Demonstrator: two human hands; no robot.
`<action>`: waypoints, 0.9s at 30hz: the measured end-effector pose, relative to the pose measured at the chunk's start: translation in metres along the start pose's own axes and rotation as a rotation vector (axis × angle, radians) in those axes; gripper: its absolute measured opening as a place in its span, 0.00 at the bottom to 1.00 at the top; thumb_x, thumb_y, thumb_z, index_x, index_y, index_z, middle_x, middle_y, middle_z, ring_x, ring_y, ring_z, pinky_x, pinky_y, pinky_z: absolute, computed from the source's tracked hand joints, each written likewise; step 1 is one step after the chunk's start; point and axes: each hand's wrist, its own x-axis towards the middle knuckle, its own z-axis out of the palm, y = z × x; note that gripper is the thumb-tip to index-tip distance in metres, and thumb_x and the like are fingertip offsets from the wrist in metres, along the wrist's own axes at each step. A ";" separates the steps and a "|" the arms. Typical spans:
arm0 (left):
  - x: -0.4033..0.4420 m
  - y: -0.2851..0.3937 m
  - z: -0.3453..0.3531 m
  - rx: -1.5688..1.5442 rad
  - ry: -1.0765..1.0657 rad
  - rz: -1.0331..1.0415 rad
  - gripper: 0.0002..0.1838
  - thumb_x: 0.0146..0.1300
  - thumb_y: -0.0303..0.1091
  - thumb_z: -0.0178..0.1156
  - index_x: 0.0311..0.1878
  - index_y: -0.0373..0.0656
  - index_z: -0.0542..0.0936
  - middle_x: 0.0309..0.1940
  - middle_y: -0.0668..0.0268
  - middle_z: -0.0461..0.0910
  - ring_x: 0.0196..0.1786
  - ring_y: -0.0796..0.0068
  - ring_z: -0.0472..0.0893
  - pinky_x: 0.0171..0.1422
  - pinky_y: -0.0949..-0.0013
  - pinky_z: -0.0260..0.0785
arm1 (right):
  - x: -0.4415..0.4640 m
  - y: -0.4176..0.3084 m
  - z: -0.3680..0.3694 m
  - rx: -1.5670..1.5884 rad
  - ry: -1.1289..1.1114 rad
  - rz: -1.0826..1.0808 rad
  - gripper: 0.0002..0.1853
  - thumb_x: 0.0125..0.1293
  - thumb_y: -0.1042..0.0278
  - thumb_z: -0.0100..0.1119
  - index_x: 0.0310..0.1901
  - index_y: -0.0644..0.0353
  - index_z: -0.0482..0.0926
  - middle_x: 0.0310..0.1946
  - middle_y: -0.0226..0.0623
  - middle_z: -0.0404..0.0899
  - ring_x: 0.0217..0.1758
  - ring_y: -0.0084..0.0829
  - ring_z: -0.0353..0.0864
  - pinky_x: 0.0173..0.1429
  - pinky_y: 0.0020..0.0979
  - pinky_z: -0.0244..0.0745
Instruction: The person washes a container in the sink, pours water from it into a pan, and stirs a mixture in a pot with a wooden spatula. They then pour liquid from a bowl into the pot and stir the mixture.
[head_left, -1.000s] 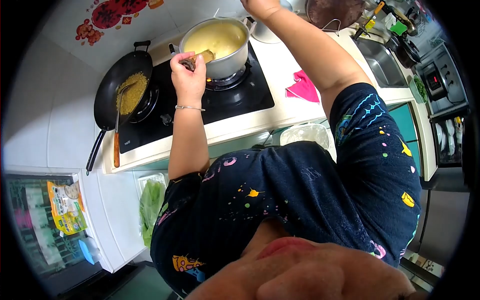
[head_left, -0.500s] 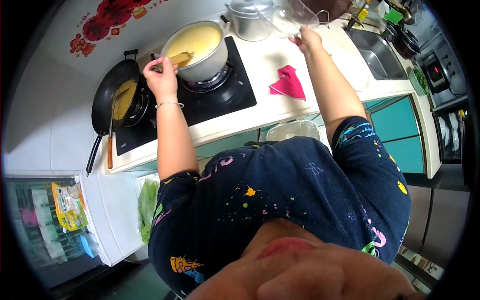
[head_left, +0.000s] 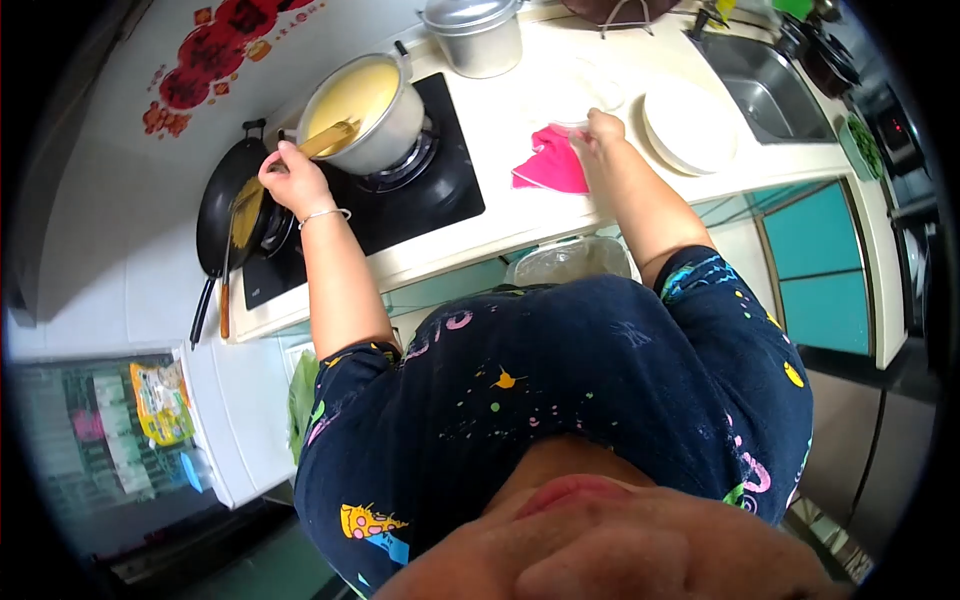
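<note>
My left hand (head_left: pixel 296 184) is closed on the handle of a flat yellow-brown spatula (head_left: pixel 328 139), whose tip reaches over the rim into a grey metal pot (head_left: pixel 390 130). Pale yellow liquid (head_left: pixel 350 98) fills that pot on the stove. On the counter to the right, my right hand (head_left: pixel 604 134) pinches the edge of a see-through dish or lid (head_left: pixel 598 88); its outline is faint against the white surface. Just left of these fingers lies a pink cloth (head_left: pixel 553 165). White round plates (head_left: pixel 690 128) sit to the right of the hand.
A black wok (head_left: pixel 213 215) with yellowish food and a wooden-handled turner (head_left: pixel 225 305) stands left on the black hob (head_left: pixel 455 185). Behind is a lidded metal pot (head_left: pixel 482 45). A sink (head_left: pixel 765 90) is at right; a lined bin (head_left: pixel 572 262) stands below the counter edge.
My right hand has come down and nearer with the see-through item, from the back of the counter to beside the pink cloth. My left hand has drawn slightly left with the spatula.
</note>
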 end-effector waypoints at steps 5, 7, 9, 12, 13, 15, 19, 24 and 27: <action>0.018 0.021 -0.006 -0.226 0.101 -0.118 0.16 0.58 0.40 0.58 0.34 0.35 0.69 0.28 0.59 0.77 0.33 0.71 0.75 0.43 0.71 0.68 | 0.035 0.018 -0.034 -0.424 -0.075 -0.099 0.20 0.62 0.55 0.52 0.34 0.71 0.73 0.30 0.44 0.75 0.26 0.31 0.75 0.25 0.32 0.73; 0.031 0.026 -0.003 -0.433 0.113 -0.156 0.12 0.60 0.35 0.55 0.36 0.36 0.66 0.29 0.60 0.75 0.33 0.72 0.76 0.44 0.72 0.69 | 0.015 0.031 -0.047 -0.695 -0.002 -0.329 0.24 0.58 0.46 0.54 0.29 0.66 0.75 0.23 0.40 0.75 0.25 0.31 0.75 0.29 0.31 0.71; 0.046 0.027 0.005 -0.600 0.133 -0.199 0.10 0.61 0.32 0.53 0.36 0.36 0.64 0.28 0.60 0.74 0.32 0.73 0.75 0.41 0.74 0.69 | -0.020 0.045 -0.068 -1.024 0.104 -0.722 0.23 0.56 0.45 0.56 0.26 0.63 0.76 0.21 0.40 0.76 0.27 0.36 0.75 0.35 0.35 0.70; 0.064 0.017 0.013 -0.628 0.131 -0.316 0.11 0.61 0.33 0.52 0.36 0.35 0.65 0.26 0.60 0.74 0.31 0.73 0.75 0.38 0.75 0.69 | -0.040 0.061 -0.096 -1.199 0.108 -0.774 0.23 0.52 0.44 0.57 0.21 0.59 0.77 0.28 0.43 0.78 0.34 0.43 0.76 0.42 0.39 0.70; 0.065 0.025 0.015 -0.543 0.136 -0.341 0.12 0.61 0.36 0.51 0.36 0.35 0.64 0.24 0.60 0.73 0.26 0.74 0.74 0.33 0.74 0.69 | -0.043 0.067 -0.104 -1.243 0.113 -0.841 0.23 0.52 0.44 0.57 0.18 0.59 0.76 0.26 0.42 0.77 0.33 0.43 0.75 0.41 0.39 0.70; 0.073 0.025 0.018 -0.482 0.120 -0.324 0.13 0.62 0.37 0.50 0.36 0.34 0.65 0.23 0.60 0.73 0.24 0.73 0.73 0.30 0.74 0.69 | -0.042 0.073 -0.105 -1.255 0.170 -0.801 0.25 0.53 0.43 0.56 0.13 0.57 0.74 0.23 0.40 0.77 0.31 0.43 0.75 0.38 0.40 0.70; 0.092 0.023 0.028 -0.280 0.127 -0.217 0.14 0.63 0.38 0.48 0.36 0.34 0.65 0.20 0.60 0.71 0.19 0.72 0.71 0.26 0.71 0.69 | -0.037 0.059 -0.093 -1.270 0.255 -0.513 0.28 0.57 0.39 0.46 0.17 0.57 0.78 0.25 0.41 0.78 0.31 0.43 0.76 0.37 0.40 0.70; 0.097 -0.021 0.053 -0.410 0.189 -0.359 0.13 0.65 0.37 0.45 0.33 0.34 0.64 0.20 0.61 0.69 0.19 0.70 0.71 0.26 0.68 0.70 | -0.040 0.062 -0.089 -1.351 0.270 -0.606 0.26 0.59 0.42 0.45 0.20 0.57 0.80 0.27 0.41 0.79 0.33 0.42 0.77 0.37 0.41 0.72; 0.113 -0.021 0.048 -0.428 0.014 -0.334 0.11 0.63 0.34 0.45 0.30 0.36 0.63 0.17 0.62 0.68 0.18 0.70 0.70 0.26 0.66 0.70 | -0.042 0.060 -0.089 -1.368 0.292 -0.670 0.25 0.60 0.45 0.45 0.20 0.57 0.80 0.26 0.41 0.79 0.33 0.42 0.77 0.38 0.40 0.72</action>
